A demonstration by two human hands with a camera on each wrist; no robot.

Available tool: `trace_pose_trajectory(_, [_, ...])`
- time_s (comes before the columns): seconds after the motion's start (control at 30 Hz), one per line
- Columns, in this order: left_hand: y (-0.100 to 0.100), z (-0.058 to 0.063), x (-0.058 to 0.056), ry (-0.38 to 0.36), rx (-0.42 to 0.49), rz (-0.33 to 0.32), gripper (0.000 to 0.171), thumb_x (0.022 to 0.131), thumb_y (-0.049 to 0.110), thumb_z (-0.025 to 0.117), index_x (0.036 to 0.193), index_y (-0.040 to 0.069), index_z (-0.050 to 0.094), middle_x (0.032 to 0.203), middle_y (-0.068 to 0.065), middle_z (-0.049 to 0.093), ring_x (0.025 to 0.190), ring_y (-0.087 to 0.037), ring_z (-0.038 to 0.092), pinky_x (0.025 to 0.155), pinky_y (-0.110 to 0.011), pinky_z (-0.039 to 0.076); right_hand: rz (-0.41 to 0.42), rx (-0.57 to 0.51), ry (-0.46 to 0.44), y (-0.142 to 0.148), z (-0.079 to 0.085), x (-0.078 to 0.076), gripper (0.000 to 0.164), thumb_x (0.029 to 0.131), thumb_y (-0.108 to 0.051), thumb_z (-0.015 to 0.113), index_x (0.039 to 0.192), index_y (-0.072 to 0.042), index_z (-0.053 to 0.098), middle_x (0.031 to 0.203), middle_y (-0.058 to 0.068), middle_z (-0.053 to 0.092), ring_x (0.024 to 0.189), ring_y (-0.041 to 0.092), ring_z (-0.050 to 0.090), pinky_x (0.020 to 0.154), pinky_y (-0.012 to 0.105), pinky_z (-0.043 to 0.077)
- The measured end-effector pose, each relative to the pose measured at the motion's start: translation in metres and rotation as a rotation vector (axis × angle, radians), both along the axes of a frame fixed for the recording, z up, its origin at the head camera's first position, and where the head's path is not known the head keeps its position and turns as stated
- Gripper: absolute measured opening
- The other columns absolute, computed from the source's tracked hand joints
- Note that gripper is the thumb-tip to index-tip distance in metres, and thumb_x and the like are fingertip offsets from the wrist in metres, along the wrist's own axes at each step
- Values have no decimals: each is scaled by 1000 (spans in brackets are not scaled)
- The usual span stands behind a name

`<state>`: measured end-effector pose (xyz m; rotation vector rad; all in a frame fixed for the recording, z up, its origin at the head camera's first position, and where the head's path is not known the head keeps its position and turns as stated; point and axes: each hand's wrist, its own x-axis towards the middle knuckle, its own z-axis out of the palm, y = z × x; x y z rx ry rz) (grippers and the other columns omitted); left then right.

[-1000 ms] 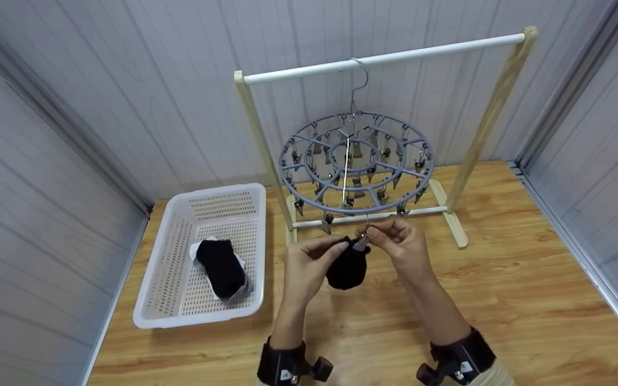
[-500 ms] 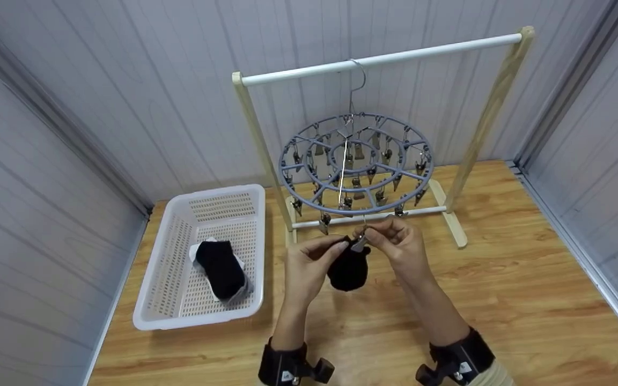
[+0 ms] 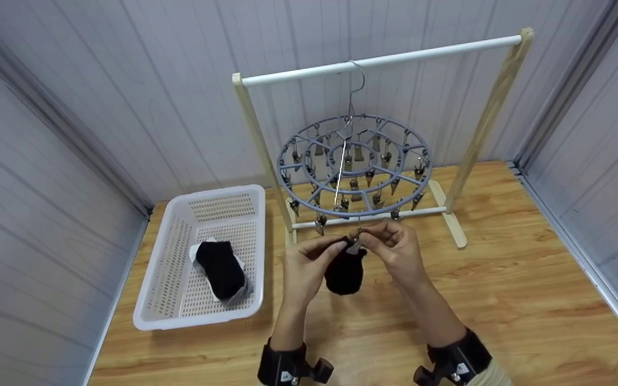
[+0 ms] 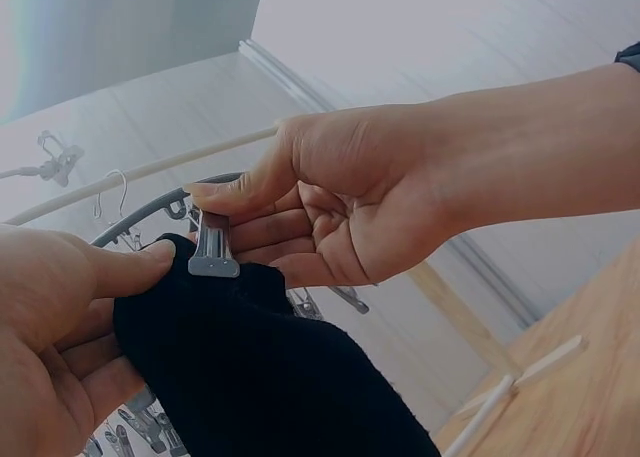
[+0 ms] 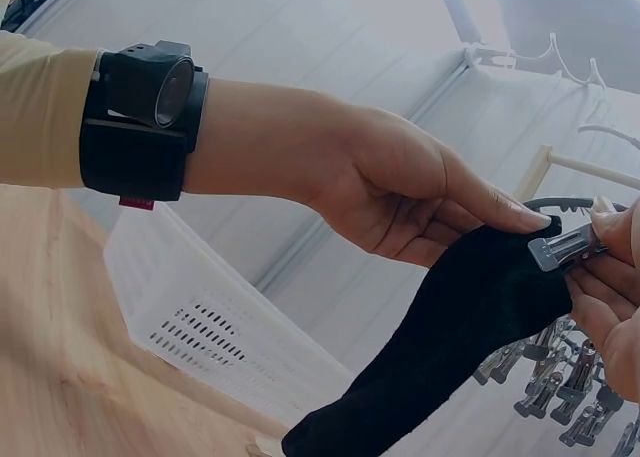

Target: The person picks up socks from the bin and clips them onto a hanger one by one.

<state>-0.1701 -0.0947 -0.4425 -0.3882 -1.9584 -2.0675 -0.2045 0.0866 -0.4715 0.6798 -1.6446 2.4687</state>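
Observation:
A black sock (image 3: 344,274) hangs between both hands below the front rim of a round grey clip hanger (image 3: 317,206). My left hand (image 3: 303,271) pinches the sock's upper edge between thumb and fingers. With thumb and fingers, my right hand (image 3: 397,252) pinches the upper end of a metal clip (image 4: 214,245). The clip's jaws lie over the sock's top edge, beside my left thumb. In the right wrist view the sock (image 5: 440,327) slopes down, toe end lowest.
The hanger hooks over the white bar (image 3: 395,57) of a wooden-legged stand (image 3: 483,126), with several metal clips dangling from its rings. At left, a white perforated basket (image 3: 148,289) holds a black sock (image 3: 222,268) lying on white and grey ones. Pale panel walls (image 3: 126,107) enclose the wooden surface (image 3: 529,300).
Both hands stay on the sock and clip. The right hand, clip and sock have shifted slightly left and down, and the hanger's front rim has dipped a little.

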Motion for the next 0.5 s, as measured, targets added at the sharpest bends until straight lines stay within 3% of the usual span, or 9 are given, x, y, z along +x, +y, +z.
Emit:
trace_pose_trajectory(0.17, [-1,0,0,10,17,-12,12,88,-3,70,98,-9,74,96,-16,74,87,-25,73,77,-34,58,10,40,6,1,-1,0,18,90,0,69,102,11,64,98,21,72,87,26,71,73,31,58])
trace_pose_trajectory(0.5, [-3,-1,0,19,5,-1,13,88,-2,70,99,-8,74,96,-16,74,87,-25,73,77,-34,59,-34,181,61,2,0,-3,22,92,-4,68,112,6,65,106,23,70,97,33,69,79,35,58])
